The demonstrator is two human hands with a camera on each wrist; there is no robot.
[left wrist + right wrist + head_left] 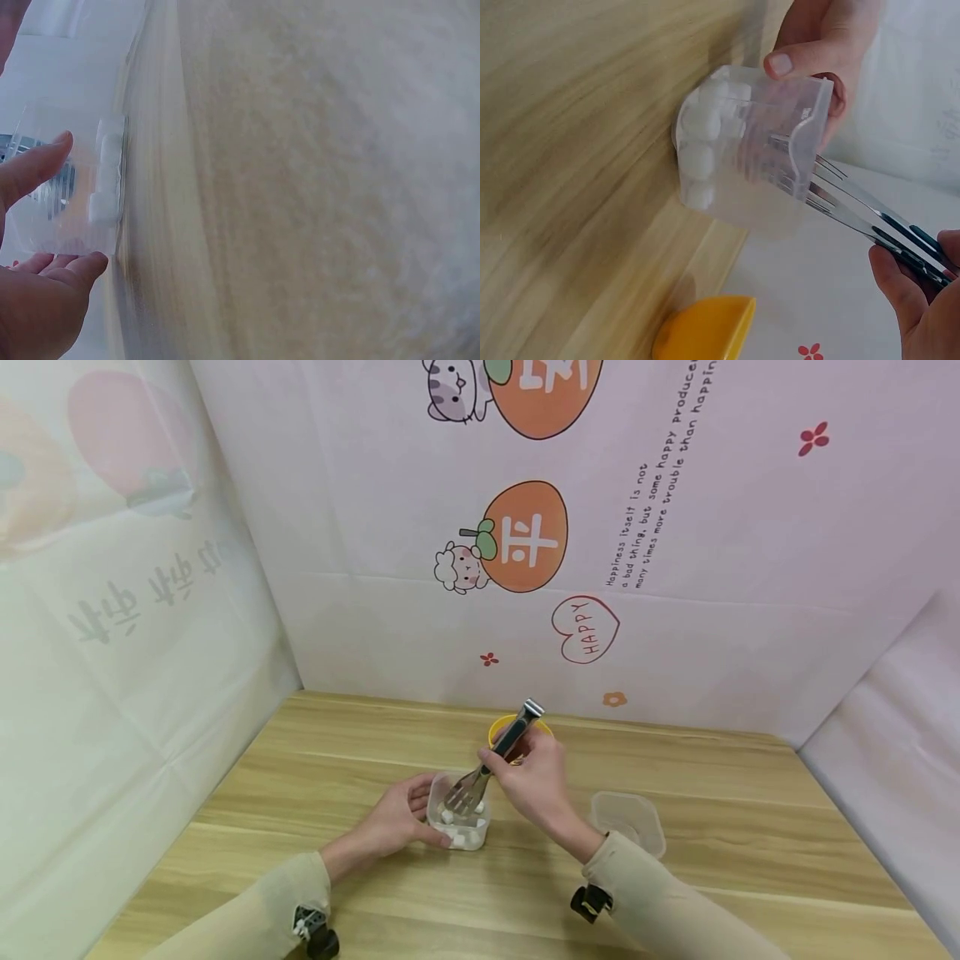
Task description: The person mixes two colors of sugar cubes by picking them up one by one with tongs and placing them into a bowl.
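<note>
A small clear plastic container (pixel 486 828) stands upright on the table, with several white lumps (pixel 697 159) on its bottom. My left hand (pixel 396 818) holds it from the side, thumb at the near wall and fingers around the far side. In my right hand (pixel 542 777) is a pair of metal tongs (pixel 513 737) with dark grips, pinched between thumb and fingers. Slotted tong ends reach down inside the container, above the lumps in the right wrist view. Whether they touch a lump I cannot tell.
Behind the right hand stands a yellow bowl (pixel 498 723), partly hidden by it. A clear lid-like plastic piece (pixel 630 820) lies on the wooden table (pixel 735 827), near the right forearm. Printed white sheets (pixel 375 635) hang at the back and sides.
</note>
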